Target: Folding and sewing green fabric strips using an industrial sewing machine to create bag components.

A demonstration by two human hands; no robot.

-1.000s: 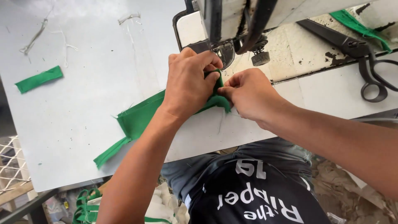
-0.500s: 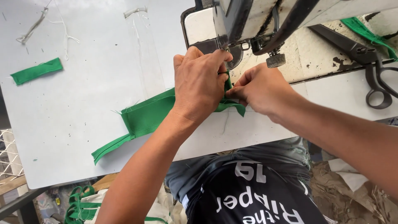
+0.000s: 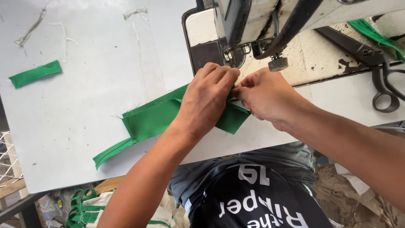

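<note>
Green fabric [image 3: 154, 116] under left hand [image 3: 206, 99], pinched

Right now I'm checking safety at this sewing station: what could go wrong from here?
The left hand and right hand pinch the green fabric close under the sewing machine foot, so fingertips could be caught. The fabric's tail hangs off the table edge and might drag it askew.

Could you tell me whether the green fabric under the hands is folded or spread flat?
Folded: the green fabric shows doubled layers with a creased edge.
</note>
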